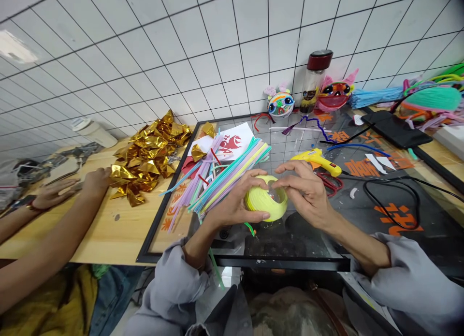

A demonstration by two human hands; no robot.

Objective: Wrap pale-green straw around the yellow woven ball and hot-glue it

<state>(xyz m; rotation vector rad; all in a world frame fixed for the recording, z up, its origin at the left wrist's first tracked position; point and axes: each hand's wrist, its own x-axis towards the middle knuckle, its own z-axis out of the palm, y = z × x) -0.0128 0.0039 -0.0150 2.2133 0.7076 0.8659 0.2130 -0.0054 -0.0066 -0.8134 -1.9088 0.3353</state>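
A hollow, rounded yellow form, seemingly wound from fuzzy pipe cleaners, sits above the dark tabletop with its opening showing clear material inside. My left hand wraps its left side, thumb low and fingers over the top. At its upper right rim, the bent fingers of my right hand touch it in a pinch; whether they also hold a small strand is hidden. To the left lies a bundle of pastel pipe cleaners. A yellow glue gun rests beyond my right hand, with red-handled scissors beside it.
At left, another person's hand touches a heap of gold foil pieces. Two decorated animal heads, one striped and one pink, stand by a bottle at the wall. A black cable and phone-like case lie right.
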